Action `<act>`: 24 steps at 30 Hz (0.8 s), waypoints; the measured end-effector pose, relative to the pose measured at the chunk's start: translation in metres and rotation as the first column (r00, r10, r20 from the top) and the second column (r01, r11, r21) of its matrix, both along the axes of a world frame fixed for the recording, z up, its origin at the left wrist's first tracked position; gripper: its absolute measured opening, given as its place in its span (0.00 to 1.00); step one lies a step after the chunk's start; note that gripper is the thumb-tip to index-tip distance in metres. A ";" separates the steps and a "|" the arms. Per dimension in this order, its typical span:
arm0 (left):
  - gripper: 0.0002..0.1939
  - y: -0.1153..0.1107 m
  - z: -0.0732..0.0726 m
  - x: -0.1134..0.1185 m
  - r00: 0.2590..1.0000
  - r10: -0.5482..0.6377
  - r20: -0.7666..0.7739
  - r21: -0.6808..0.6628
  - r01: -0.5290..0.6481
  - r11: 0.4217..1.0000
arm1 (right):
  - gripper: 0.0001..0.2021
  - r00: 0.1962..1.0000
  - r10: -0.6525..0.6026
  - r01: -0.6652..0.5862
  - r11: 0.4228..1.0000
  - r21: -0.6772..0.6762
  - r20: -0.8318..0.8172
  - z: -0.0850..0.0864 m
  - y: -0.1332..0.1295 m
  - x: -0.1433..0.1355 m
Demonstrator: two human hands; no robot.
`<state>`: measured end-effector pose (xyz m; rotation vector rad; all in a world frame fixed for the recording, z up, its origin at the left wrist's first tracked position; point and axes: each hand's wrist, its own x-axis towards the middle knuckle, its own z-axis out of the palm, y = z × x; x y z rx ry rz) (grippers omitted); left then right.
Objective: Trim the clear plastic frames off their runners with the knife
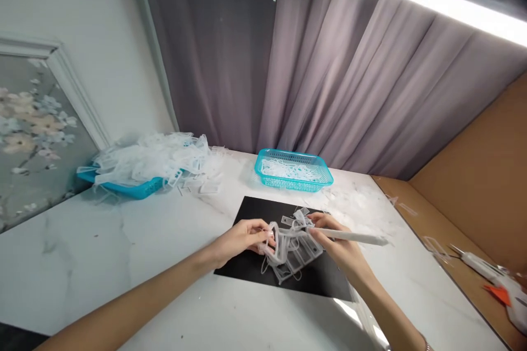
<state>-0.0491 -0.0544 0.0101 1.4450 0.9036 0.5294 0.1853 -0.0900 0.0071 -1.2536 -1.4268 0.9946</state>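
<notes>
My left hand (pixel 252 237) is closed on the rim of a clear plastic frame piece (pixel 279 249), which is slightly smeared by motion. My right hand (pixel 331 233) grips a white pen-shaped tool (pixel 358 236), its thick end pointing right and its tip hidden among the plastic. Close to the right fingertips are small clear plastic bits (pixel 302 218); whether the fingers touch them I cannot tell. Beneath both hands, more clear plastic pieces with compartments (pixel 302 258) rest on a black mat (pixel 255 211).
A blue basket (pixel 294 180) holding thin white pieces stands behind the mat. At the left, a blue tray (pixel 142 191) is heaped with clear plastic parts (pixel 152 159). Loose clear scraps (pixel 358 203) lie on the right. A white glue gun (pixel 486 269) lies on the brown board (pixel 411 203).
</notes>
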 end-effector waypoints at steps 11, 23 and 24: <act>0.14 -0.009 -0.009 0.011 0.989 0.018 0.144 -0.209 0.012 0.978 | 0.10 0.967 0.232 -0.250 0.942 -0.225 -0.106 -0.005 -0.018 -0.033; 0.22 -0.021 -0.003 0.011 0.996 0.078 0.035 -0.203 -0.069 0.977 | 0.10 0.996 0.094 -0.093 0.977 -0.194 -0.005 -0.009 -0.025 -0.038; 0.20 -0.021 -0.002 0.011 0.995 0.086 0.040 -0.197 -0.077 0.977 | 0.10 0.995 0.092 -0.097 0.972 -0.215 -0.033 -0.009 -0.025 -0.037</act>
